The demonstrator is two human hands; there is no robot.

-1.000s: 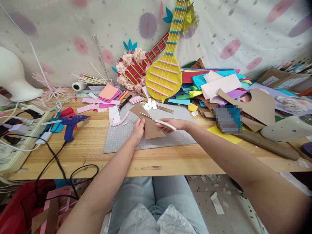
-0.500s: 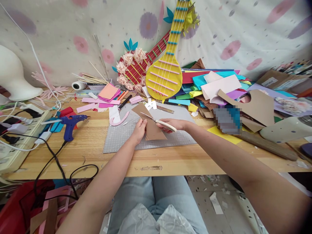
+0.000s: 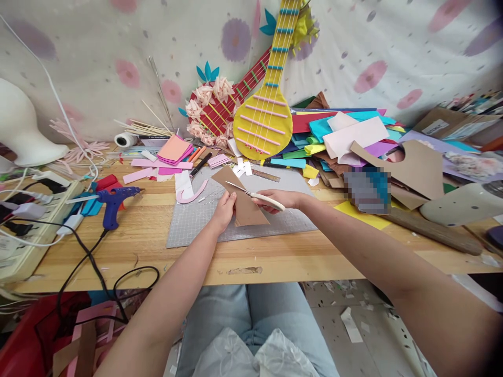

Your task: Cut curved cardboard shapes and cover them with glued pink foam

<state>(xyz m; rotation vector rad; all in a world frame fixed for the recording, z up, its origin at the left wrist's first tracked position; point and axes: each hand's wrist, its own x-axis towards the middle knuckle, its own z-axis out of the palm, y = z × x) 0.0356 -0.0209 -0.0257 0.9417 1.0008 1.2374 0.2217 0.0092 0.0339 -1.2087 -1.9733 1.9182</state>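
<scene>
My left hand (image 3: 223, 209) pinches the left edge of a brown foam sheet (image 3: 243, 201) held over the grey cutting mat (image 3: 188, 222). My right hand (image 3: 281, 199) grips cream-handled scissors (image 3: 255, 195), and their blades lie across the sheet's upper part, pointing left. A curved pink foam offcut (image 3: 192, 192) rests on the mat just left of the sheet.
A blue glue gun (image 3: 113, 201) with black cable lies at the left beside a power strip (image 3: 23, 230). Two foam guitars (image 3: 263, 118) lean on the cloth backdrop. Coloured foam sheets (image 3: 346, 136) pile at the right. A metal ruler (image 3: 267, 175) lies behind the mat.
The brown sheet and the scissors have shifted slightly; my left thumb has crept a little higher along the sheet's edge. The view has tilted a touch.
</scene>
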